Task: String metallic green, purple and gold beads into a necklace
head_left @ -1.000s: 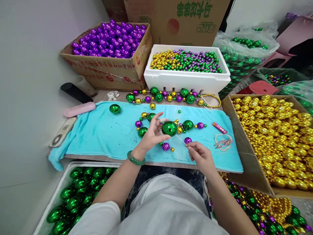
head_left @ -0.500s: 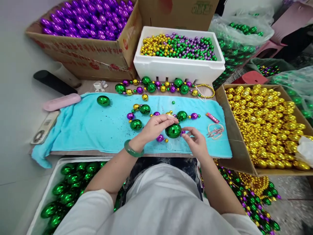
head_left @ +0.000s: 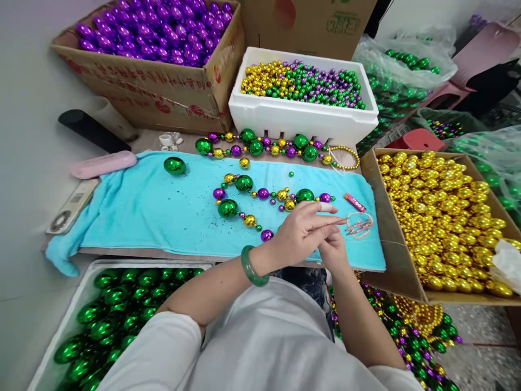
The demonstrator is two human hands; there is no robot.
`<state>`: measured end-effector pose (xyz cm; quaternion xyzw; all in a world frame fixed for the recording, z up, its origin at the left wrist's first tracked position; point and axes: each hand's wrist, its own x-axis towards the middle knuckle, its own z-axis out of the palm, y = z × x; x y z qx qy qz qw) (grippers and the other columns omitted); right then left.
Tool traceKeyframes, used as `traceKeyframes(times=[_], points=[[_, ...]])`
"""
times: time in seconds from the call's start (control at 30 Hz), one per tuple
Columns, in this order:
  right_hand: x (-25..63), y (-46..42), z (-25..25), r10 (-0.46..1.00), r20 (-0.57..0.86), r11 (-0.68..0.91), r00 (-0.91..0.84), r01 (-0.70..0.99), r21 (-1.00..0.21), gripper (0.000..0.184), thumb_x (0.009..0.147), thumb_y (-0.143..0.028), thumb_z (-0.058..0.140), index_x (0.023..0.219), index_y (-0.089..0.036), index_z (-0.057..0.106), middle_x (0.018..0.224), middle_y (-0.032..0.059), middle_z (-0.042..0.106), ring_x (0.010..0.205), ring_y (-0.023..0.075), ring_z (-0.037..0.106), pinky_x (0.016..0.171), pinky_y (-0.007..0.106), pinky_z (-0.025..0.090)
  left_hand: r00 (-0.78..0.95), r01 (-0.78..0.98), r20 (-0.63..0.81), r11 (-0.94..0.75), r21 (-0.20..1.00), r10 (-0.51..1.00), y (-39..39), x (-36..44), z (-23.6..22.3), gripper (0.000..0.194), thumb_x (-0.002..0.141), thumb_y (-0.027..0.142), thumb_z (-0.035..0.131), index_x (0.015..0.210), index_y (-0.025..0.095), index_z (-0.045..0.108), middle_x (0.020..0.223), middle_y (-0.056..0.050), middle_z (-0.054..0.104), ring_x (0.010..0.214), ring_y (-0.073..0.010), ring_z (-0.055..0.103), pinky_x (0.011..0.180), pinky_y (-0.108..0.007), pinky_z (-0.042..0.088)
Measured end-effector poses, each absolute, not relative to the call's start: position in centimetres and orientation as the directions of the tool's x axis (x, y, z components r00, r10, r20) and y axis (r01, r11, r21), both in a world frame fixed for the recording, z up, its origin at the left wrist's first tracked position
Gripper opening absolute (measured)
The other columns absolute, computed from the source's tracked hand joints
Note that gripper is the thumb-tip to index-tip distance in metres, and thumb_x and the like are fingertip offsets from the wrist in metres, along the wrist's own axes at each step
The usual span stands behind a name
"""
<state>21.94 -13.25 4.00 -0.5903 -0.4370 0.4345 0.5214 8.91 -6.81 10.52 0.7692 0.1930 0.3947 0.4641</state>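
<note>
My left hand [head_left: 303,231], a green bangle [head_left: 255,266] on its wrist, reaches across to the right, its thumb and fingers pressed together. Its fingertips meet my right hand [head_left: 334,251], whose fingers are closed in a pinch. What lies between the fingers is hidden; I cannot make it out. Left of them a bead string [head_left: 228,208] of green, purple and gold beads curves over the blue towel [head_left: 195,233]. A purple bead [head_left: 266,235] shows beside my left hand. Loose small beads [head_left: 281,208] lie just beyond the hands.
Thread snips [head_left: 359,226] and a small red packet [head_left: 355,202] lie at right. Behind are a finished-looking bead strand [head_left: 255,147] and a white foam box [head_left: 303,114] of beads. Cardboard boxes hold purple beads [head_left: 154,32] and gold beads [head_left: 443,217]. A tub of green beads [head_left: 116,296] stands below left.
My left hand has moved right, from the large green bead to my right hand. That bead is now hidden from view. The camera view has shifted slightly.
</note>
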Motion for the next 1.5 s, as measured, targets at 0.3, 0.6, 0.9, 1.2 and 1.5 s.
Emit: traceKeyframes(times=[0.3, 0.6, 0.9, 1.2, 1.5], points=[[23.1, -13.6, 3.1, 0.909, -0.202, -0.187, 0.364, -0.079, -0.979, 0.038, 0.078, -0.049, 0.067, 0.096, -0.016, 0.072, 0.056, -0.0008, 0.060, 0.043, 0.0097, 0.049, 0.039, 0.022, 0.034, 0.456, 0.567, 0.108, -0.382, 0.730, 0.883, -0.5, 6.1, 2.7, 0.027, 0.091, 0.022, 0.050, 0.104, 0.020, 0.073, 0.098, -0.011, 0.066, 0.097, -0.0265, 0.060, 0.094, -0.041, 0.046], [23.6, -13.3, 4.3, 0.911, -0.339, -0.284, 0.235, -0.240, -0.929, 0.042, 0.075, -0.042, 0.073, 0.106, -0.016, 0.070, 0.073, 0.0039, 0.068, 0.057, 0.0122, 0.058, 0.046, 0.023, 0.042, 0.498, 0.742, -0.028, -0.410, 0.530, 0.866, 0.8, 5.6, 0.3, 0.025, 0.086, 0.009, 0.049, 0.098, 0.016, 0.070, 0.100, -0.013, 0.064, 0.097, -0.0257, 0.058, 0.091, -0.040, 0.046], [22.5, -14.0, 3.4, 0.909, -0.296, -0.273, 0.294, -0.116, -0.955, 0.024, 0.072, -0.040, 0.071, 0.081, -0.017, 0.071, 0.050, -0.0023, 0.056, 0.044, 0.0089, 0.045, 0.043, 0.022, 0.032, 0.385, -0.252, -0.336, 0.448, 0.858, 0.860, 1.4, 4.6, 3.5, 0.020, 0.083, 0.027, 0.067, 0.099, 0.015, 0.070, 0.091, -0.007, 0.071, 0.073, -0.0140, 0.064, 0.065, -0.026, 0.051], [21.3, -13.8, 3.1, 0.916, -0.263, -0.244, 0.303, -0.101, -0.964, 0.025, 0.069, -0.041, 0.071, 0.077, -0.017, 0.072, 0.044, -0.0052, 0.046, 0.042, 0.0080, 0.038, 0.044, 0.023, 0.030, 0.445, -0.511, -0.355, 0.558, 0.654, 0.822, 1.5, 3.9, 5.2, 0.017, 0.089, 0.018, 0.060, 0.101, 0.012, 0.070, 0.087, -0.008, 0.072, 0.071, -0.0115, 0.066, 0.063, -0.022, 0.054], [21.6, -13.9, 3.0, 0.911, -0.261, -0.241, 0.320, -0.099, -0.965, 0.029, 0.068, -0.044, 0.071, 0.076, -0.016, 0.073, 0.043, -0.0048, 0.044, 0.042, 0.0079, 0.036, 0.043, 0.023, 0.029, 0.424, -0.553, -0.298, 0.505, 0.663, 0.855, 1.5, 3.8, 5.2, 0.022, 0.079, 0.012, 0.070, 0.101, 0.015, 0.072, 0.090, -0.005, 0.072, 0.072, -0.0111, 0.067, 0.063, -0.022, 0.055]])
